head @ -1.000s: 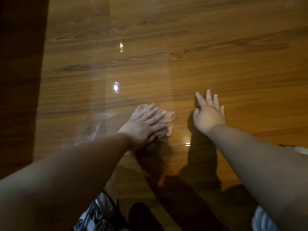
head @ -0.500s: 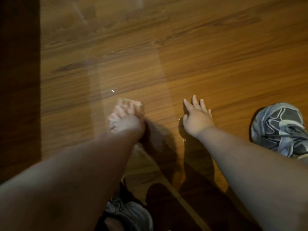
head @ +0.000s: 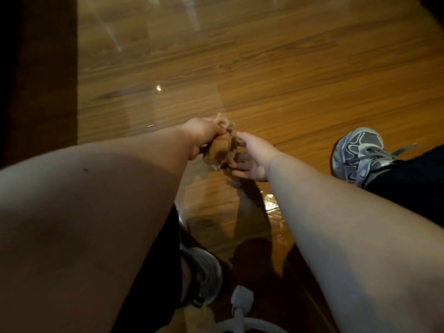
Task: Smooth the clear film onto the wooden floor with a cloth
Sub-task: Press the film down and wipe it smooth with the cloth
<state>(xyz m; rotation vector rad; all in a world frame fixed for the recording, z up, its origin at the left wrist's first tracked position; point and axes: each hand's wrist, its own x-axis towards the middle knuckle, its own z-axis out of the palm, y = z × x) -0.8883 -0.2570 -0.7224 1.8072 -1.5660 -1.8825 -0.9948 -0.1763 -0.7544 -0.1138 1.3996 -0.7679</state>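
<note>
Though flat before, the right hand (head: pixel 252 159) now holds the cloth (head: pixel 219 152).

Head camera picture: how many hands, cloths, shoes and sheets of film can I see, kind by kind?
Hands: 2, left hand and right hand
Cloth: 1, cloth between the hands
Shoes: 2, grey shoe at the right, second shoe at the bottom
Film: 1, clear film on the floor
Total: 6

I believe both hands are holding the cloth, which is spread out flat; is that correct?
Not quite: the head view shows the left hand and right hand both holding the cloth, but it is bunched into a wad between them, not spread flat.
</note>
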